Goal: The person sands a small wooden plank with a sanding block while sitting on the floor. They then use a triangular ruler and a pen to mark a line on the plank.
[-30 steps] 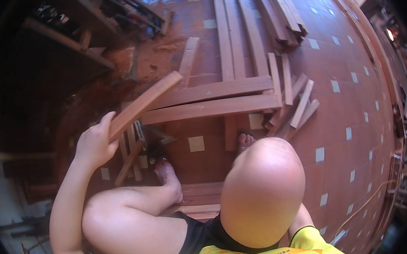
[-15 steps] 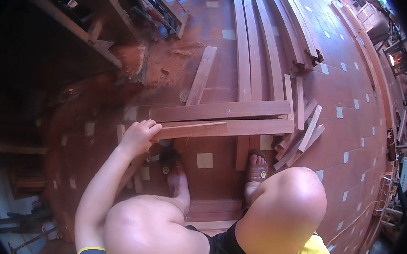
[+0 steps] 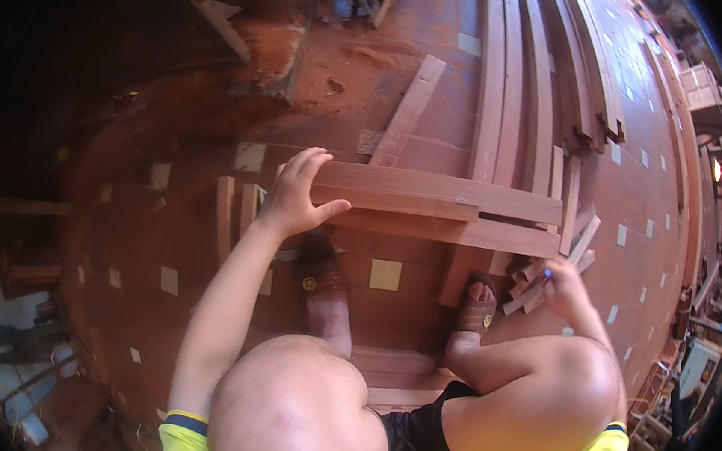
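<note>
Left hand (image 3: 300, 195) rests spread, palm down, on near end of long reddish-brown wooden plank (image 3: 427, 192), lying flat across other boards at 12 o'clock of sandalled feet; right hand (image 3: 565, 281) closed on small blue-tipped thing at 3 o'clock; plank likely stiff, heavy; take by edges.

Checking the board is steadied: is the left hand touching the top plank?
Touching. The head view shows the left hand lying flat on the end of the top plank, fingers spread over its face and thumb along its near edge.
</note>
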### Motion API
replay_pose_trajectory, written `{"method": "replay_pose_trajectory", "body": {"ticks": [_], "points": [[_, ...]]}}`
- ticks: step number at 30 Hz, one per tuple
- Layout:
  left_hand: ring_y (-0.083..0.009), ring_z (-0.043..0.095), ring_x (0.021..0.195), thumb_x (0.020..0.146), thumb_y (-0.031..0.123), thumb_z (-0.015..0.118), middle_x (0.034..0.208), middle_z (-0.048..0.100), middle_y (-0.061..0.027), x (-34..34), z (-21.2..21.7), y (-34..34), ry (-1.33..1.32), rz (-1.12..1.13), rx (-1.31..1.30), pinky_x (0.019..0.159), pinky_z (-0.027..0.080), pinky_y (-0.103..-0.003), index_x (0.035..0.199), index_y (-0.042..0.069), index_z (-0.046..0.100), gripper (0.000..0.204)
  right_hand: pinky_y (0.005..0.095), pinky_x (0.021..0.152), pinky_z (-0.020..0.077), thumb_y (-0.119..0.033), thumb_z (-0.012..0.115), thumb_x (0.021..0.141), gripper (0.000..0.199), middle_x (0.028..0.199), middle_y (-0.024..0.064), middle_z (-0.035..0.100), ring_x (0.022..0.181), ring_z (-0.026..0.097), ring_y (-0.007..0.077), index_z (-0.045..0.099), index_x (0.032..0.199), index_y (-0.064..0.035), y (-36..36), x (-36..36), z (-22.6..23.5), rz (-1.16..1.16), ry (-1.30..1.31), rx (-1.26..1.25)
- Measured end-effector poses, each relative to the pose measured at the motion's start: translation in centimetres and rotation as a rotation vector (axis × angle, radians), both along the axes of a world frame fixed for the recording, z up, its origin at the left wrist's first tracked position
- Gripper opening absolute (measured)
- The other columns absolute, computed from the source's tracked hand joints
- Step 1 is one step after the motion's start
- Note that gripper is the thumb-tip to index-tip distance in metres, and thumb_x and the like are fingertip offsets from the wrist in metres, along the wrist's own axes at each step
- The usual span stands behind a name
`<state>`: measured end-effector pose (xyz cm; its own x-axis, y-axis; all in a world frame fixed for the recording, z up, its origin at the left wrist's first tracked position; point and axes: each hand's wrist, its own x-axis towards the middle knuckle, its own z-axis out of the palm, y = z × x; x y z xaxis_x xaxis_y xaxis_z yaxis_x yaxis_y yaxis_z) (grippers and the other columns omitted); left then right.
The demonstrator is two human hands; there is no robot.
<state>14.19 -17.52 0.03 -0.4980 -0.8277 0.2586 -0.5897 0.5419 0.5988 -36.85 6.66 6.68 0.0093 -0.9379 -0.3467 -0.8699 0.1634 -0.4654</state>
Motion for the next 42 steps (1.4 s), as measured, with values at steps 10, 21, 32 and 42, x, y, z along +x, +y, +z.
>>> {"method": "replay_pose_trajectory", "body": {"ticks": [10,21,32,42], "points": [[-0.0445,0.067,0.109,0.091,0.009,0.068,0.114,0.069,-0.0220,8.1,-8.3,12.5,-0.211,0.387,0.397,0.092,0.057,-0.052,0.109,0.002,0.070,0.019,0.0497,0.079,0.0594,-0.015,0.075,0.082,0.034,0.103,0.0168,0.066,0.092,0.072,0.0404,0.060,0.111,-0.0041,-18.1,16.1,7.8,0.677,0.216,-0.025],[-0.0422,0.069,0.114,0.095,0.022,0.071,0.128,0.067,-0.0257,10.6,-9.7,11.5,-0.515,0.609,0.533,0.092,0.058,-0.054,0.117,0.002,0.062,0.031,0.0481,0.085,0.0611,-0.026,0.086,0.082,0.068,0.120,0.0203,0.061,0.107,0.071,0.0402,0.050,0.135,-0.0029,-18.5,19.5,0.9,0.544,0.392,0.052],[-0.0464,0.067,0.110,0.093,0.025,0.075,0.118,0.067,-0.0256,10.6,-12.9,9.0,-0.322,0.732,0.535,0.093,0.056,-0.056,0.109,0.002,0.060,0.032,0.0513,0.083,0.0602,-0.025,0.082,0.083,0.060,0.118,0.0195,0.062,0.102,0.071,0.0424,0.054,0.132,-0.0046,-19.0,20.0,-1.7,0.570,0.374,0.035],[-0.0392,0.071,0.094,0.095,0.017,0.073,0.106,0.070,-0.0190,15.5,-2.7,3.0,-0.214,0.767,-0.204,0.081,0.059,-0.049,0.116,0.003,0.071,0.025,0.0518,0.081,0.0594,-0.027,0.080,0.085,0.041,0.107,0.0200,0.065,0.097,0.071,0.0424,0.062,0.112,-0.0032,-19.1,19.4,-1.0,0.547,0.307,0.025]]}}
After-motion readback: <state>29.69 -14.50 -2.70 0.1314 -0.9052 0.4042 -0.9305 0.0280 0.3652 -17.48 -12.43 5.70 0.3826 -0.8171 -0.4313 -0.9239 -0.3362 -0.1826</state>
